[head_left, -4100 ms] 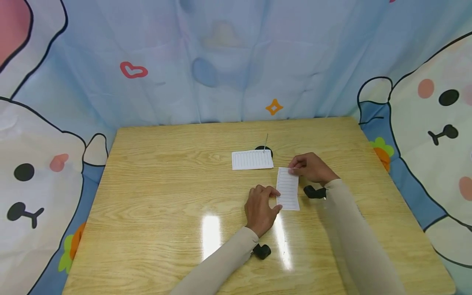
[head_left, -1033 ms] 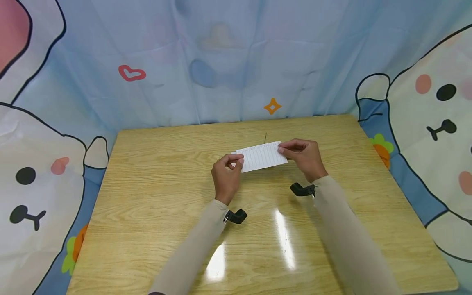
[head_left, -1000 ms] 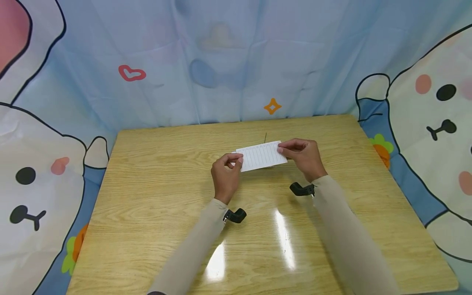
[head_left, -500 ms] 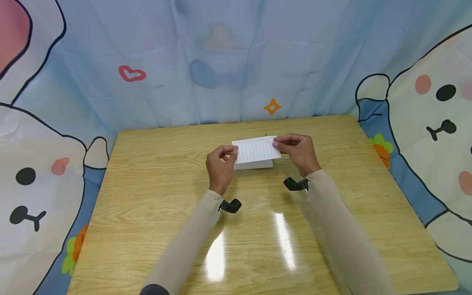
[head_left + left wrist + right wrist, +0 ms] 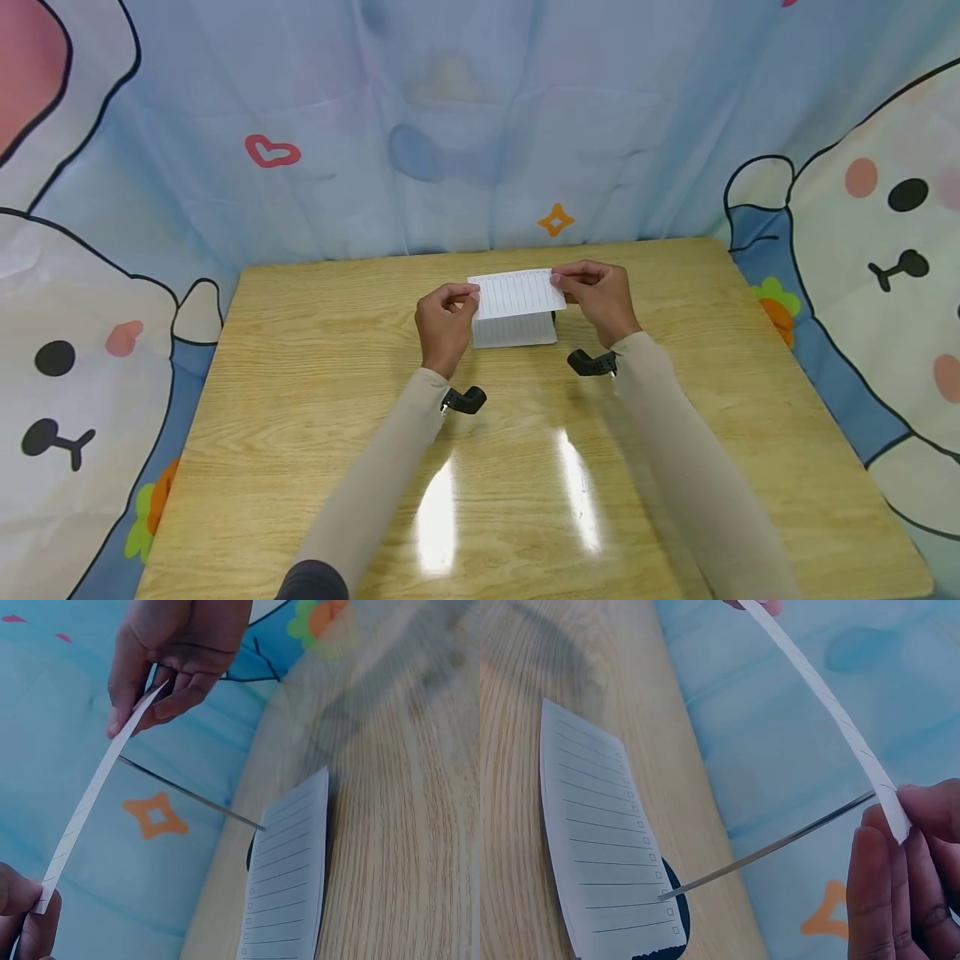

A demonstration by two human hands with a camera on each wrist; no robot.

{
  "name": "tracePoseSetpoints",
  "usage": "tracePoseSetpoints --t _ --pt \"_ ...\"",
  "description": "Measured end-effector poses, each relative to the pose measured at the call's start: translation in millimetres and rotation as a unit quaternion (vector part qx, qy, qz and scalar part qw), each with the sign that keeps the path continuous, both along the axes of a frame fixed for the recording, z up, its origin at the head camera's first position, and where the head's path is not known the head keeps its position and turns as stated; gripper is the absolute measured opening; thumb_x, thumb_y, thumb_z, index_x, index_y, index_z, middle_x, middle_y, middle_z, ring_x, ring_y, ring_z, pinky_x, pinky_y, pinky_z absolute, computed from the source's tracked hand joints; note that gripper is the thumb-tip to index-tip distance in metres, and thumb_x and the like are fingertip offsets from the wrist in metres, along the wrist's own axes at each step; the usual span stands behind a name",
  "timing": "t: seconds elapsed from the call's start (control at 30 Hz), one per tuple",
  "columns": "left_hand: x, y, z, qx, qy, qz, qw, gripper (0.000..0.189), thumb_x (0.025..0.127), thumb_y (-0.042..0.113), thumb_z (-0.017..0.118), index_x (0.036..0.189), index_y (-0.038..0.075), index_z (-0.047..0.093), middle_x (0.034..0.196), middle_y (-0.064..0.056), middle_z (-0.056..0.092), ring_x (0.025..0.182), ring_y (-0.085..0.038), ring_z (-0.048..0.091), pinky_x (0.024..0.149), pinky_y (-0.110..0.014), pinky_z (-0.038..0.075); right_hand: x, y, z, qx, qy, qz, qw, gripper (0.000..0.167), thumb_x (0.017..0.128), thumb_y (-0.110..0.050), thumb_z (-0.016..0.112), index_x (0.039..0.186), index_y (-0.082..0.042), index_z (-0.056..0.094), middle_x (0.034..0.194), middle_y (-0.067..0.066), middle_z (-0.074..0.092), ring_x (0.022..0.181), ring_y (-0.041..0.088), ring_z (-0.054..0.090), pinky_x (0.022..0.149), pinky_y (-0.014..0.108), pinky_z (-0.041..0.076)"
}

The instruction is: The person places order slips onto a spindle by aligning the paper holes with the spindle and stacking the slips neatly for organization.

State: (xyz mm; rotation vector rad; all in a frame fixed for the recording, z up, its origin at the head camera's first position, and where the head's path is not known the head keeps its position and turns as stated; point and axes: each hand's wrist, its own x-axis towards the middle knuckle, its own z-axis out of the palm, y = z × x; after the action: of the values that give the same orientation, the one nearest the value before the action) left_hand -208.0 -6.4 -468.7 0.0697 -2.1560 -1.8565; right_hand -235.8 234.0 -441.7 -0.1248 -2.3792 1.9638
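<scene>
A lined white paper slip (image 5: 517, 293) is held up above the table, long side across. My left hand (image 5: 444, 323) pinches its left end between thumb and fingers, and my right hand (image 5: 602, 302) pinches the right end. Beneath it lies a small stack of lined checkbox slips (image 5: 513, 332), pierced by the thin metal rod of a spike file (image 5: 765, 855). The rod's black round base (image 5: 676, 889) shows at the stack's edge. In both wrist views the rod's upper end meets the raised slip near my right hand; whether it pierces the paper cannot be seen.
The wooden table (image 5: 322, 392) reaches back to a blue cartoon-print curtain (image 5: 337, 200). A black wrist camera (image 5: 465, 400) sits on the left wrist and another camera (image 5: 592, 363) on the right.
Both hands have lifted the slip from the table right of the stack, turned it sideways, and carried it left and away over the spike. The rod's tip no longer shows in the head view.
</scene>
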Motion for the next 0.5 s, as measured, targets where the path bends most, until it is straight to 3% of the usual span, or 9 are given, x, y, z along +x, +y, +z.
tracePoseSetpoints --t 0.5 --pt "-5.7 1.1 -8.5 -0.007 -0.011 0.001 0.9999 0.012 0.095 0.010 0.075 0.101 0.013 0.085 0.096 -0.005 0.081 0.073 -0.012 0.053 0.069 -0.024 0.043 -6.2 -2.9 -4.8 -0.001 -0.024 -0.026 0.9994 0.025 0.097 -0.020 0.080 0.115 -0.003 0.079 0.095 -0.007 0.077 0.084 0.011 0.074 0.077 0.026 0.062"
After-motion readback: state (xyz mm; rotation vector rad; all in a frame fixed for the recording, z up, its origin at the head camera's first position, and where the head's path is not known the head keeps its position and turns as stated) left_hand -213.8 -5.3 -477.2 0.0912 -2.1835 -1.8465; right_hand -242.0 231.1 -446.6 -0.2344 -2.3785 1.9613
